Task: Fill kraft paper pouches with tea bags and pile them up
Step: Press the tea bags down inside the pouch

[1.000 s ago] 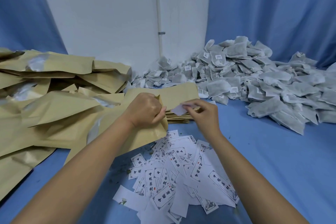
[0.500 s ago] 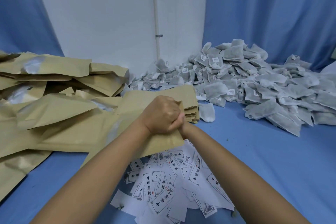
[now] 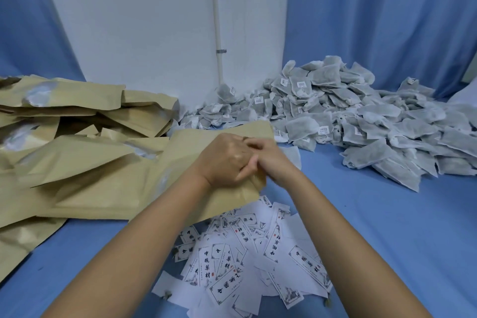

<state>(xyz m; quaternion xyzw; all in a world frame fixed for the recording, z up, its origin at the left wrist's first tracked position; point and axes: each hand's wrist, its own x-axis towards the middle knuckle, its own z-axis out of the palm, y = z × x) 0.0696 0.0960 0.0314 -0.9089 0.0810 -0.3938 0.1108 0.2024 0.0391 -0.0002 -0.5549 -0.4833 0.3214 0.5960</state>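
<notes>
Held pouch: the tan kraft paper pouch (image 3: 236,200) lies at centre, mouth toward twelve o'clock, probably angled for loading.
Left hand: the left hand (image 3: 224,162) closes its grip round the pouch mouth, likely to keep it open.
Right hand: the right hand (image 3: 277,162) has its fingers tucked at that mouth; I cannot tell whether its grip holds anything.
Supply: the heap of grey mesh tea bags (image 3: 361,121) sits at two o'clock, on the right hand's side.
Pile: the filled kraft pouches (image 3: 77,160) are heaped at nine o'clock.
Slips: white printed paper slips (image 3: 245,258) lie at six o'clock on the blue bench (image 3: 400,235).

Right hand (image 3: 272,160) has partly withdrawn from the pouch (image 3: 232,199).
</notes>
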